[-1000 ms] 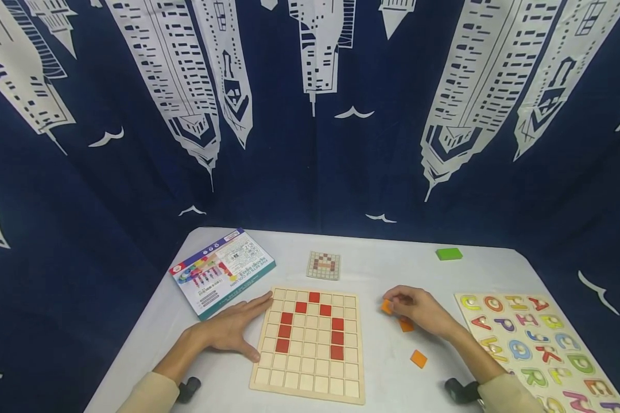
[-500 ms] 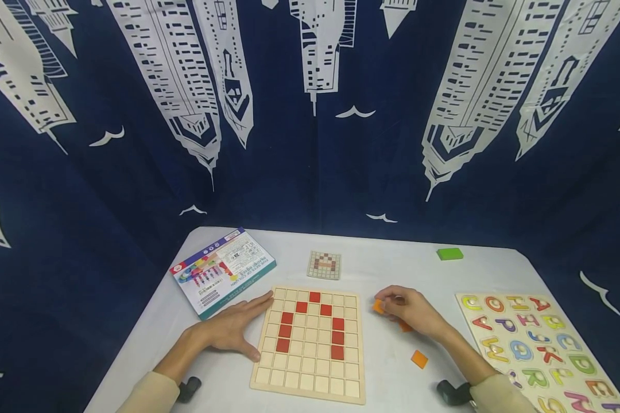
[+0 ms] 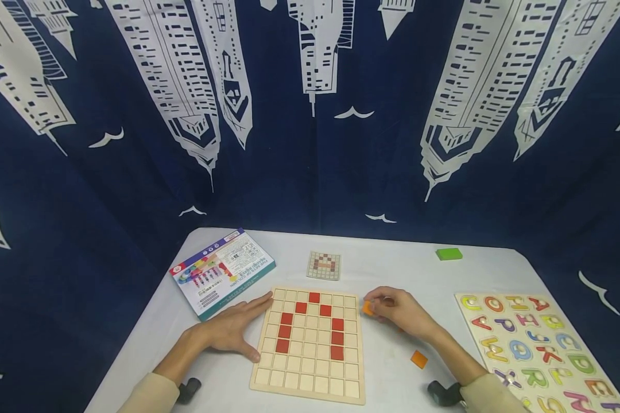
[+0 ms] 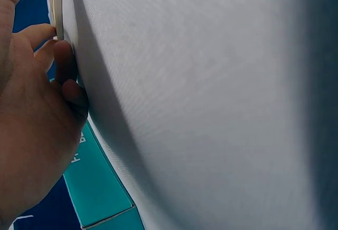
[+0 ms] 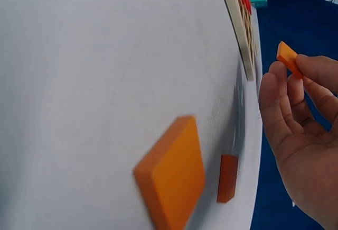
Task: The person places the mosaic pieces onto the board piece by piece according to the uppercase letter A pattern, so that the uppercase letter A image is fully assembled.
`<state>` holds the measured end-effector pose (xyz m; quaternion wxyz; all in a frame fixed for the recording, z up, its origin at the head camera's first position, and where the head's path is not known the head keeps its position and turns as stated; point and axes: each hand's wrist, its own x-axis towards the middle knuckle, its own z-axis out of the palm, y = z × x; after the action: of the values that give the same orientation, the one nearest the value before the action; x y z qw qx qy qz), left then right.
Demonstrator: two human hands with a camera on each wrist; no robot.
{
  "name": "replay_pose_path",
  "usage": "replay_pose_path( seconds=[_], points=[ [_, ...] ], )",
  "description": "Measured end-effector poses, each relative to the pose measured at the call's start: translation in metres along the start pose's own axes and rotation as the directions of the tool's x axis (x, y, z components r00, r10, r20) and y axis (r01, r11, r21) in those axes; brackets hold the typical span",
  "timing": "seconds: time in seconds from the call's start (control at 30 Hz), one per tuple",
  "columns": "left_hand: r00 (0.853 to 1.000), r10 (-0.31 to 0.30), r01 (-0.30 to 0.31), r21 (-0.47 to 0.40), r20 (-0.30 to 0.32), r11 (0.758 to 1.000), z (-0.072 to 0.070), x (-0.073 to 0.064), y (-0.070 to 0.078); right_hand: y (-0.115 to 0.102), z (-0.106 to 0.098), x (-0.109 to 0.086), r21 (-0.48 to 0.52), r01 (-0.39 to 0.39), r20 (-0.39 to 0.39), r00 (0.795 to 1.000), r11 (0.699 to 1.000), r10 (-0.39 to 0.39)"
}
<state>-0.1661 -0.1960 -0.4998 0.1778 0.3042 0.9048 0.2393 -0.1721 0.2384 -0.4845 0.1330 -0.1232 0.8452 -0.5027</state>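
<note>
A pale wooden grid board (image 3: 307, 365) lies on the white table, with several red square tiles (image 3: 337, 338) set in it in an arch shape. My left hand (image 3: 231, 328) rests along the board's left edge, its fingers spread and touching the rim. Between thumb and fingers my right hand (image 3: 404, 311) pinches an orange square tile (image 5: 288, 58), held just off the board's upper right edge. One loose orange tile (image 3: 419, 359) lies on the table near the right wrist. A second loose orange tile (image 5: 227, 180) is mostly hidden under the right hand in the head view.
Behind the board lies a small pattern card (image 3: 324, 265). A flat printed box (image 3: 222, 272) sits at the back left, close to the left hand. At the back right is a green block (image 3: 449, 254). An alphabet puzzle board (image 3: 534, 338) covers the right side.
My right hand has moved left with the orange tile, from beside the loose tiles to the grid board's right edge. The left hand has stayed in place.
</note>
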Motion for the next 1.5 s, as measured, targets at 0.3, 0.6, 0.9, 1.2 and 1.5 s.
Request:
replay_pose_path(
  seconds=[0.3,0.6,0.9,1.2,1.5],
  points=[
    [1.000,0.000,0.000,0.000,0.002,1.000,0.001,0.000,-0.001,-0.004,0.009,0.005,0.012,0.046,0.031,0.998,0.999,-0.046],
    [1.000,-0.002,0.002,0.000,-0.002,1.000,0.001,0.000,-0.003,-0.009,0.021,0.013,0.027,0.062,0.038,0.997,0.998,-0.063],
    [1.000,0.000,0.000,0.001,0.000,1.000,0.001,0.000,-0.001,-0.016,0.032,0.017,0.013,0.080,0.064,0.995,0.997,-0.081],
    [1.000,-0.008,0.008,-0.002,0.001,1.000,0.000,0.000,-0.002,-0.024,0.041,0.024,-0.030,0.092,0.083,0.993,0.995,-0.089],
    [1.000,0.005,-0.005,-0.003,-0.002,1.000,-0.001,0.001,-0.002,-0.031,0.052,0.030,-0.037,0.123,0.114,0.986,0.992,-0.118]
  ],
)
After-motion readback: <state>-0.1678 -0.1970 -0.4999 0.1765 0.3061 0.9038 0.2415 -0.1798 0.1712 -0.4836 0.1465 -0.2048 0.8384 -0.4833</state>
